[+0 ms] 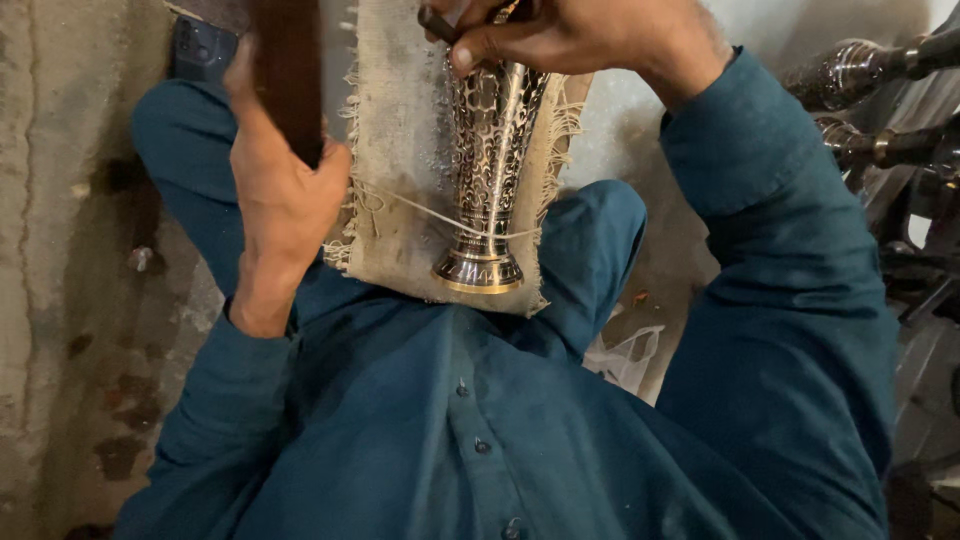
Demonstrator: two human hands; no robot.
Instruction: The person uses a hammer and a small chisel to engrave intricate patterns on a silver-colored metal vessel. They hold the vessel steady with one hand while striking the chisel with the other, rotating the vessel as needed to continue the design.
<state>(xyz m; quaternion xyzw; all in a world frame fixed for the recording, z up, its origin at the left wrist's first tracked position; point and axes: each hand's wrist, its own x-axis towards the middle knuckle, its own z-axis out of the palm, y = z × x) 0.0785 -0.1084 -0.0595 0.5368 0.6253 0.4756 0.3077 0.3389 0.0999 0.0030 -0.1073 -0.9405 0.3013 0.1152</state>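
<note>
Vase: a tall engraved silver-and-brass metal vase [487,170] lies on a frayed beige burlap cloth pad [400,170] propped over the person's knees, its round foot toward the body and its mouth away, up at the top edge of the view.
Long axis: runs almost straight away from the person, tipped slightly to the right at the far end; a thin white string [420,212] crosses the stem just above the foot and over the cloth.
Right hand: the right hand [585,35] sits over the vase's far, wider end, fingers curled shut around a thin dark metal tool [436,22] whose tip slants down toward the engraved wall; the tip's contact point is hidden by the thumb.
Left hand: the left hand [285,190] is raised just left of the cloth, clenched round a dark brown wooden mallet handle [290,75]; the head is cut off by the frame.
Nearer hand: the right one is at the vase; the left is beside it, apart, with the cloth edge between.
Direction: from the left hand the tool lies up and to the right.
Around: more ornate dark metal pieces [870,90] stand at the right; stained grey concrete floor [60,300] at the left.
</note>
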